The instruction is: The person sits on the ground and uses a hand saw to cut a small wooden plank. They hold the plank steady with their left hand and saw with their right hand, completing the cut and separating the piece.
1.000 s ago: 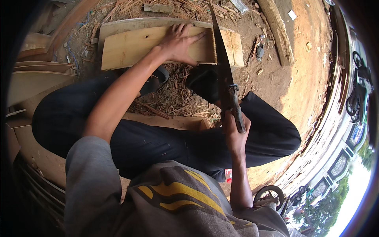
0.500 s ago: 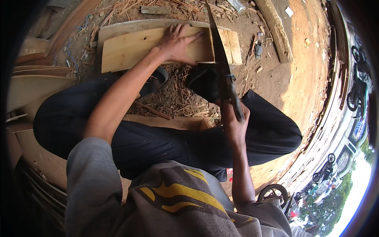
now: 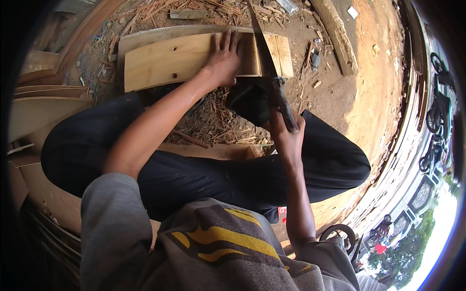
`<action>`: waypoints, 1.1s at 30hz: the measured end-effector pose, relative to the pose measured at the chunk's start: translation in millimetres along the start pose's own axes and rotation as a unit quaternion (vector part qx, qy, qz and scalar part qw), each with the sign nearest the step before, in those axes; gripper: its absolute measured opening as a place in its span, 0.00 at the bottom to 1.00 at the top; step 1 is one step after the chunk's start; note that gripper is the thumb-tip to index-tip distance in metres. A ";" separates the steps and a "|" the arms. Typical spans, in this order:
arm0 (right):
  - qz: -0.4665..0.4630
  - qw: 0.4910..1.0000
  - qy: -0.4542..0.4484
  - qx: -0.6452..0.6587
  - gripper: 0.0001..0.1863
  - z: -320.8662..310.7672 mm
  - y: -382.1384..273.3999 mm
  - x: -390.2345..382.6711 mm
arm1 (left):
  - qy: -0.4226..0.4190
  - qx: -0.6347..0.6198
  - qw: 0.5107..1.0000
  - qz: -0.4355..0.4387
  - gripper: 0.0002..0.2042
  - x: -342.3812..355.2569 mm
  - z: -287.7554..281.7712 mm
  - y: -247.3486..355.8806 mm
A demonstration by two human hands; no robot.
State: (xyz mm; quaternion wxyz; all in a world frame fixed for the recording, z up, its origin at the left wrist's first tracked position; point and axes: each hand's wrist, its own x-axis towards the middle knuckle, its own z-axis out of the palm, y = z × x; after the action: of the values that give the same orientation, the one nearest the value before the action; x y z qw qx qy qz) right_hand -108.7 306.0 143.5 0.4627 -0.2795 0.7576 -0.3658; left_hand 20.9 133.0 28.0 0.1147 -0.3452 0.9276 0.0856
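A pale wooden plank (image 3: 150,65) with two dark knots lies crosswise on top of another board (image 3: 138,40). My left hand (image 3: 224,60) rests flat on the plank, fingers stretched toward its far edge and thumb by the near edge. To the right of it, a handsaw (image 3: 266,56) crosses the plank near its right end, its long dark blade pointing away from me. My right hand (image 3: 287,132) is wrapped round the saw's dark handle. Fine sawdust shows beside the blade. The teeth are hidden where they meet the wood.
My dark-trousered legs are bent on either side, with a dark shoe (image 3: 250,103) close under the plank. Wood shavings (image 3: 218,127) litter the dirt. A rough timber (image 3: 335,36) lies at the far right, curved boards (image 3: 51,109) at the left. Motorbikes (image 3: 439,116) stand far right.
My right hand has pushed the saw a little away from me. My left hand has turned, its fingers now pointing straight across the plank and its thumb drawn in, which uncovers a second knot.
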 end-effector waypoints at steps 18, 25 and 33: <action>-0.001 0.998 0.017 0.068 0.11 18.4 16.0 12.9 | 0.171 0.041 0.984 -0.032 0.26 -7.2 35.6 35.9; -0.008 0.999 0.008 0.032 0.12 2.9 17.7 -28.2 | 0.171 0.078 0.981 -0.038 0.25 -11.6 30.3 33.3; 0.052 0.994 0.013 0.098 0.12 6.4 0.7 9.3 | 0.169 0.045 0.984 -0.016 0.29 -12.9 35.1 29.4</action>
State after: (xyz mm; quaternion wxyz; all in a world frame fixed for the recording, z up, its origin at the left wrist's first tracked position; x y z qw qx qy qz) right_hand -106.9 297.5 136.4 0.4958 -0.1884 0.7379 -0.4172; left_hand 16.4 171.4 0.1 -0.0271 -0.3643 0.9307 -0.0173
